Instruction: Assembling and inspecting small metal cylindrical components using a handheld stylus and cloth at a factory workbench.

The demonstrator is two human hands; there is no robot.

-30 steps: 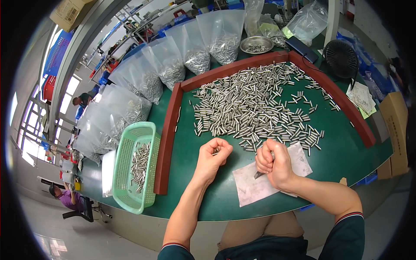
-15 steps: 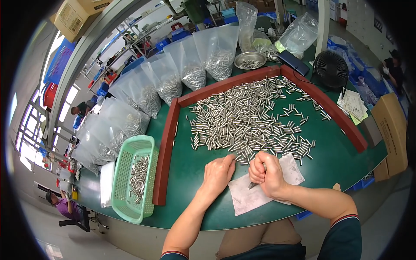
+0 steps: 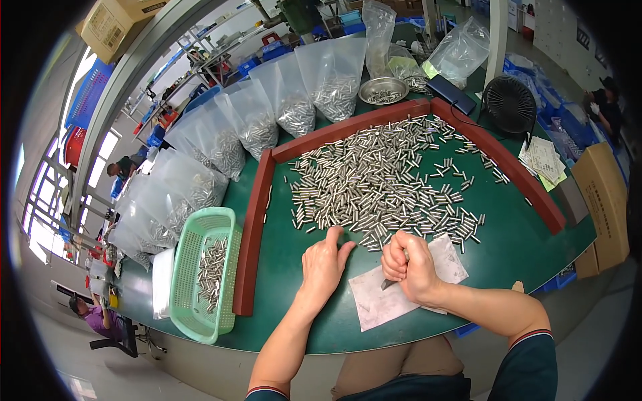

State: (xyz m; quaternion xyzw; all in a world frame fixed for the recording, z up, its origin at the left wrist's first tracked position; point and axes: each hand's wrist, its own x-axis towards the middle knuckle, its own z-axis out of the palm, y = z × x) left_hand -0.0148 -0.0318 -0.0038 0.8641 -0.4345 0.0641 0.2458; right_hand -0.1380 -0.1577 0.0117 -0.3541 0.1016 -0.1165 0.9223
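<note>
A large heap of short shiny metal pins point(image 3: 361, 187) lies spread on the green tabletop. My left hand point(image 3: 321, 264) is at the heap's near edge, thumb and forefinger apart, with nothing visible in it. To its right, my right hand point(image 3: 411, 267) is closed in a fist over a stained white cloth or paper sheet point(image 3: 368, 304). From the bottom of the fist pokes a short dark pointed tool point(image 3: 387, 284); its handle is hidden in the fingers. Left of my hands stands a light green plastic basket point(image 3: 231, 267) with more metal pins inside.
A dark red raised border point(image 3: 251, 247) encloses the heap. Several clear bags of pins point(image 3: 259, 127) line the far left side. A metal bowl point(image 3: 383, 92), a dark blue case point(image 3: 451, 93), a black fan point(image 3: 509, 103) and a cardboard box point(image 3: 600, 204) stand beyond. People sit or stand in the background.
My left hand has shifted left, away from my right hand, and its thumb has spread from the forefinger. My right fist has barely moved and keeps hold of the dark tool.
</note>
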